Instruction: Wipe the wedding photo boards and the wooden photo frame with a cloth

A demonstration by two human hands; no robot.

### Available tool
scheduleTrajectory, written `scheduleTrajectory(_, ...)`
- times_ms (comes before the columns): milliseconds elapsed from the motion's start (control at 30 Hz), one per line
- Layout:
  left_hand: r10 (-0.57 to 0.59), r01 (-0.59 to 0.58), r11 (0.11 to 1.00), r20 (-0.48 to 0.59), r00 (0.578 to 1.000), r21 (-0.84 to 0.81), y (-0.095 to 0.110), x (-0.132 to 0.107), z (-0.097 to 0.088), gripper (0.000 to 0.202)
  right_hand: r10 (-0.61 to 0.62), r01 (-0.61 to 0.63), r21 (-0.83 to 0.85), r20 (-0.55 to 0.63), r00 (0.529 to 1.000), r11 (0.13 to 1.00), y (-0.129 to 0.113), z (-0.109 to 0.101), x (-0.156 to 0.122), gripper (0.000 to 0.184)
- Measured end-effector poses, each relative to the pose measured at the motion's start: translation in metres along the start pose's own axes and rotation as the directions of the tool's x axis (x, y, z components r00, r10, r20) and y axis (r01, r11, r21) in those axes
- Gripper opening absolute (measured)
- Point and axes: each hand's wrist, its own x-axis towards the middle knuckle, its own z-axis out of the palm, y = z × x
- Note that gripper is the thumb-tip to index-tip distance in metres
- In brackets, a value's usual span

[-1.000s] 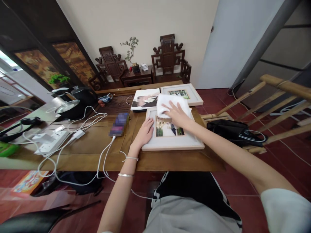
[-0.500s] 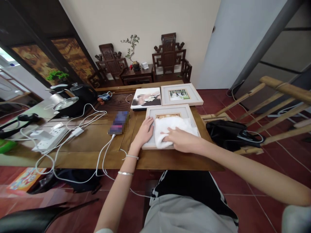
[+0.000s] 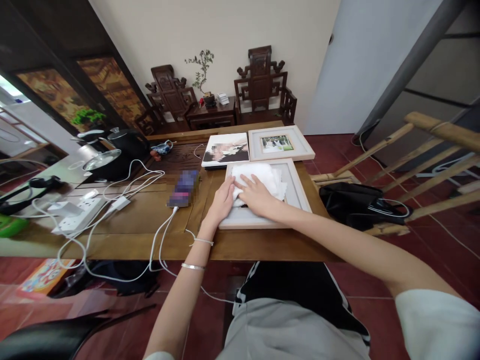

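A pale wooden picture frame [image 3: 300, 192] lies flat on the table near its front edge. A folded white cloth [image 3: 260, 175] covers the upper left of its face and hides most of the picture. My right hand [image 3: 257, 195] presses the cloth down with its fingers spread over it, holding it against the frame. On the frame's left side rests my left hand [image 3: 222, 202], its fingers stretched out flat and their tips close to the cloth.
Behind lie a second framed photo [image 3: 277, 144] and a white-edged photo panel [image 3: 225, 150]. A phone [image 3: 182, 189] on a charging cable is to the left, with a power strip [image 3: 80, 215], a glass-lidded pot [image 3: 105, 162] and loose cables. A bamboo chair [image 3: 423, 150] stands right.
My right hand has slid the cloth up and to the left over the frame, uncovering its lower right part. My left hand stays at the frame's left side.
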Motion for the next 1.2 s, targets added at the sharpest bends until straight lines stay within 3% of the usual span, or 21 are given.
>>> scheduleTrajectory(167,0.022,-0.023,0.997,0.018,1.000,0.071,-0.004,0.000,0.002,0.050,0.093,-0.095,-0.042,-0.044,0.995,0.995,0.029,0.005,0.033,0.035)
scheduleTrajectory(267,0.034,-0.039,0.994,0.045,0.998,0.104,-0.006,0.000,0.000,0.054,0.090,-0.097,-0.085,-0.091,0.992,0.992,0.043,0.007,0.048,0.034)
scheduleTrajectory(433,0.053,-0.060,0.993,0.073,0.996,0.105,-0.010,-0.001,0.000,0.051,0.087,-0.093,-0.070,-0.086,0.992,0.993,0.061,0.017,0.045,0.037)
scheduleTrajectory(700,0.038,-0.048,0.992,0.088,0.995,0.120,-0.011,-0.001,0.005,0.047,0.332,-0.324,-0.157,0.022,0.943,0.933,0.110,0.007,-0.019,0.042)
scheduleTrajectory(800,0.049,-0.059,0.990,0.081,0.996,0.130,-0.011,-0.001,0.007,0.045,0.347,-0.332,-0.187,0.051,0.937,0.925,0.121,0.001,-0.044,0.043)
scheduleTrajectory(900,0.051,-0.061,0.987,0.070,0.996,0.147,-0.011,-0.001,0.009,0.045,0.282,-0.264,-0.175,0.086,0.955,0.948,0.113,-0.003,-0.067,0.045)
scheduleTrajectory(1100,0.060,-0.073,0.983,0.084,0.995,0.167,-0.010,0.000,0.010,0.047,0.121,-0.112,-0.063,0.165,0.979,0.992,0.074,-0.016,-0.122,0.045)
scheduleTrajectory(1200,0.065,-0.082,0.980,0.097,0.993,0.181,-0.008,0.000,0.008,0.047,0.084,-0.085,0.000,0.180,0.980,0.996,0.064,-0.022,-0.136,0.047)
